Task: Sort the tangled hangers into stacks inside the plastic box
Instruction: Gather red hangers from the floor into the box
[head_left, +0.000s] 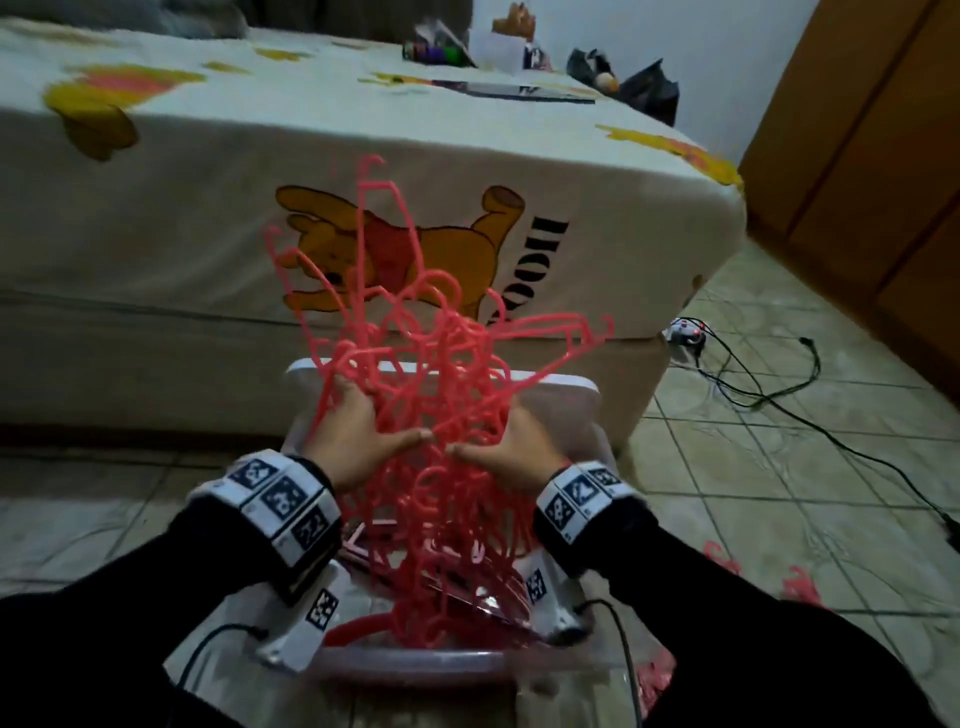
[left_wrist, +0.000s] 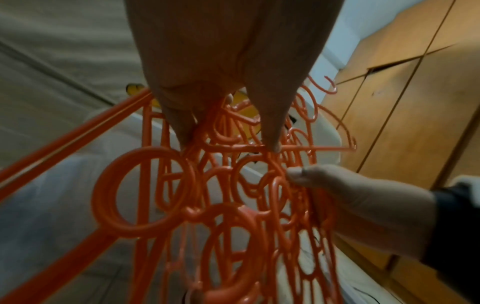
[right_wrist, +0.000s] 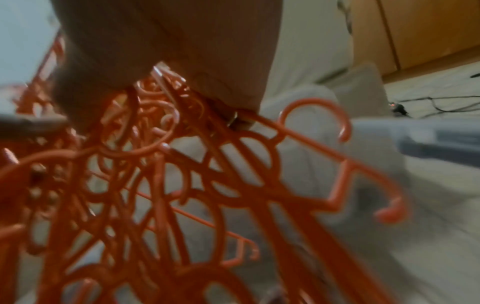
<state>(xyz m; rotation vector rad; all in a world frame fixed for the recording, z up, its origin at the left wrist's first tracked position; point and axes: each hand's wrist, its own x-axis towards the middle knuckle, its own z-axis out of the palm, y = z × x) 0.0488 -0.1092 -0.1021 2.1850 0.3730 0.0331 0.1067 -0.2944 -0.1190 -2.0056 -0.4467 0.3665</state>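
The left hand (head_left: 363, 431) grips the left side of the tangled hangers (head_left: 426, 395), its fingers (left_wrist: 182, 127) pushed in among the pink-red bars and its thumb reaching toward the centre. The right hand (head_left: 506, 452) grips the right side of the same tangle, thumb pointing inward; its fingertips are buried among the hangers, and the right wrist view is too blurred to show exactly which bars they close on. The two thumbs lie near each other at the middle of the mass. Both wrists wear white bands (head_left: 283, 499) printed with black square markers, over dark sleeves (head_left: 130, 623).

The tangle is held up over the plastic box (head_left: 566, 387). Its lower loops hang down into the box, and several hooks and shoulder bars stick out above and to the right. The box is translucent and stands on a tiled floor (head_left: 779, 467), just in front of a bed (head_left: 156, 260) covered with a cartoon-bear sheet. A few more pink hangers (head_left: 800, 584) lie on the tiles to the right. Black cables (head_left: 789, 384) run across the floor near a wooden wardrobe (head_left: 883, 130).
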